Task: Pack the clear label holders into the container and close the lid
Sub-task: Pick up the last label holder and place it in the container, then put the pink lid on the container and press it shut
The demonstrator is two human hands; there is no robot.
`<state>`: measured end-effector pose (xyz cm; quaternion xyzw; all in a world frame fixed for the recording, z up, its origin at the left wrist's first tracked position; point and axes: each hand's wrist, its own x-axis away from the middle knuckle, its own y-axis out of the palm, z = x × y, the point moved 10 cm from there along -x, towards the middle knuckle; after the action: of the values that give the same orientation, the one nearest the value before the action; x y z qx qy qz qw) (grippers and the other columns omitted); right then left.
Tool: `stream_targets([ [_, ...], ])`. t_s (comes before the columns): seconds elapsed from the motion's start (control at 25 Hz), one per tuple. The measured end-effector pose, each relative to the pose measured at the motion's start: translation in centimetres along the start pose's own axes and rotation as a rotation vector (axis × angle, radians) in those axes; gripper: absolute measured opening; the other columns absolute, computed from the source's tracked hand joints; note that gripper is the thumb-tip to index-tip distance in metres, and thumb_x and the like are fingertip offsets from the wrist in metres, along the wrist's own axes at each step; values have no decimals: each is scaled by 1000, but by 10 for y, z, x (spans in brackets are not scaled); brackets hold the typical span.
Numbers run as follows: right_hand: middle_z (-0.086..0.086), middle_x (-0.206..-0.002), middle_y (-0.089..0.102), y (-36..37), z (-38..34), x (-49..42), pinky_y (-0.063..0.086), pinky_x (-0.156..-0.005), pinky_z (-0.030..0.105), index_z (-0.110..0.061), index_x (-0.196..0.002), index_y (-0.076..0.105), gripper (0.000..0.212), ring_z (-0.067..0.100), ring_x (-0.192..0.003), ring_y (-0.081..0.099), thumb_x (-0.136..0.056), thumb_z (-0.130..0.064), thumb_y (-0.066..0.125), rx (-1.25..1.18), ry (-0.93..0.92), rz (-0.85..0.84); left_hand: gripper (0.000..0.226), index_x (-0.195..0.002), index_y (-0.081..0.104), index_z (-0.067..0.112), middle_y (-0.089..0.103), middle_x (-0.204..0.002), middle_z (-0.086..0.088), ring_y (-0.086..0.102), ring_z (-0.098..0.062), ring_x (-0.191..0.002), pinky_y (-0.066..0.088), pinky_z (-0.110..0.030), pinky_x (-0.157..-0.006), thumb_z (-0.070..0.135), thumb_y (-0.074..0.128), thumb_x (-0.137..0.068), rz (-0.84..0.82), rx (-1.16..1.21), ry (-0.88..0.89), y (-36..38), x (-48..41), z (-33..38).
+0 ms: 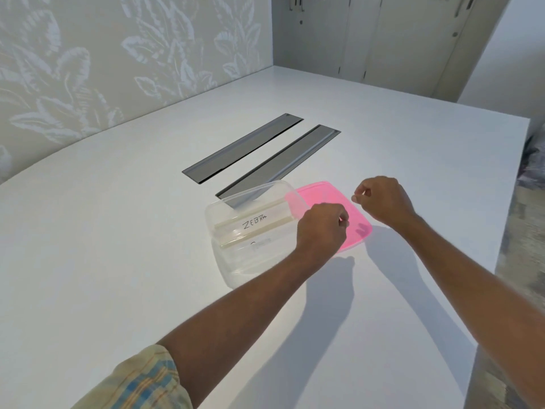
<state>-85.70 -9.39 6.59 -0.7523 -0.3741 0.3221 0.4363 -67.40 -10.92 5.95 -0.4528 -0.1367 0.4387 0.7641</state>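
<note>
Clear container (233, 258) holds label holders (255, 224); pink lid (330, 199) lies beside it, right. Left hand (321, 228) and right hand (383, 199) hover over the lid, fingers curled narrow, gripping nothing visible.

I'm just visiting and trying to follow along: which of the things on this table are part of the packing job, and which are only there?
Part of the job:
clear container
label holder marked ZEBRA, inside it
second label holder, inside it
pink lid, off, beside the container
left hand
right hand

Just there:
two grey panels set in the white table
</note>
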Motion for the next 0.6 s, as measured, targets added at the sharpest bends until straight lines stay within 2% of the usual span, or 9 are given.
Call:
stream_targets([
  [0.16, 4, -101, 78, 36, 57, 21, 55, -82, 34, -17, -88, 80, 12, 30, -97, 72, -88, -29, 78, -3, 183, -83, 21, -101, 81, 20, 78, -104, -1, 72, -29, -97, 60, -37, -80, 14, 62, -94, -120, -90, -3, 47, 3, -7],
  [0.32, 10, -96, 78, 60, 83, 37, 52, -78, 32, -12, -89, 80, 15, 34, -94, 72, -86, -27, 79, -78, 298, -101, 23, -105, 80, 17, 75, -110, -4, 70, -29, -105, 58, -38, -83, 13, 59, -95, -165, -195, 42, 71, 5, -12],
  [0.44, 11, -86, 77, 61, 85, 39, 50, -73, 30, -11, -75, 74, 13, 35, -89, 72, -85, -19, 73, -105, 335, -84, 24, -102, 78, 15, 74, -107, -4, 68, -28, -105, 56, -37, -82, 9, 56, -94, -180, -224, 64, 80, 6, -15],
  [0.52, 11, -78, 76, 59, 86, 40, 54, -69, 31, -11, -65, 69, 15, 36, -83, 73, -79, -9, 65, -117, 366, -81, 25, -102, 78, 15, 74, -106, -4, 67, -29, -105, 55, -37, -82, 8, 56, -93, -185, -224, 84, 84, 6, -15],
  [0.6, 10, -72, 76, 53, 88, 41, 64, -72, 37, -8, -66, 72, 14, 32, -76, 76, -73, -5, 59, -217, 412, -55, 24, -106, 77, 16, 73, -110, -4, 66, -28, -108, 54, -37, -84, 10, 57, -94, -187, -212, 105, 86, 6, -13],
])
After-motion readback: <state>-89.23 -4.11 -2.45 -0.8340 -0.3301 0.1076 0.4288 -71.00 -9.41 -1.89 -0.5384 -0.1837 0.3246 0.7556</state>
